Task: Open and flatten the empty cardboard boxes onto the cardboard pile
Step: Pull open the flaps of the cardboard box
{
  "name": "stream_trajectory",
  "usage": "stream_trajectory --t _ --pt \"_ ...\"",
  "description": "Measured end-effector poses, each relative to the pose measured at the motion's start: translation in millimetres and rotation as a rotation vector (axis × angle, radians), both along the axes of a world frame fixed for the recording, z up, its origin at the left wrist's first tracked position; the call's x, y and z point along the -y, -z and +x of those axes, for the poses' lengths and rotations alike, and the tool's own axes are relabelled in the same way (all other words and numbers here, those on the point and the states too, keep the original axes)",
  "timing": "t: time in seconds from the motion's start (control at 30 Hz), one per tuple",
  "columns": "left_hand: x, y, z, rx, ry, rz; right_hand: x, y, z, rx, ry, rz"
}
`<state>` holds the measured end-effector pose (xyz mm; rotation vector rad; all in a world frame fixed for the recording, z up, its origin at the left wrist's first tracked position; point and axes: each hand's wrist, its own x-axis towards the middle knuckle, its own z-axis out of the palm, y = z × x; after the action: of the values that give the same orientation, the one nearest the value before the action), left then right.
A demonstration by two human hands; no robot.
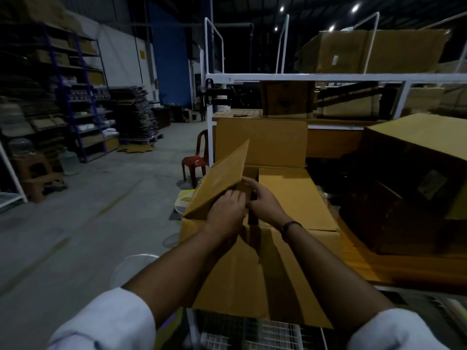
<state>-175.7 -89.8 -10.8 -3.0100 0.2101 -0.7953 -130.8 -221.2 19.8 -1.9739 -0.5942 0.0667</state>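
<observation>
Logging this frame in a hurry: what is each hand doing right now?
Left hand: grips the raised flap of the box.
Right hand: fingers curled on the inner flap beside it.

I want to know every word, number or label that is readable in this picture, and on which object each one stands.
No text here can be read.
Yellow sign on the wall: too blurred.
White label on the big top box: too small.
Label on the dark box at right: blurred.
Print on the small box under the rail: too dim.
The box in the left hand and right hand: no print shows.
</observation>
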Motion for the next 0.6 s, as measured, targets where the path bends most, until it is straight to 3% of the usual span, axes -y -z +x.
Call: stream_trajectory --t 0.23,0.43,0.6 --pt "-67 -15 38 -0.122 -0.111 0.157 -60 -22 6 0.154 -0.077 -0.060" --pt "-130 -16 54 -0.133 -0.222 0.322 -132 -14 18 0.149 -0.011 -0.095" --pt "-179 -4 58 -0.351 -0.294 0.260 -183 12 34 0.114 -0.016 -0.316"
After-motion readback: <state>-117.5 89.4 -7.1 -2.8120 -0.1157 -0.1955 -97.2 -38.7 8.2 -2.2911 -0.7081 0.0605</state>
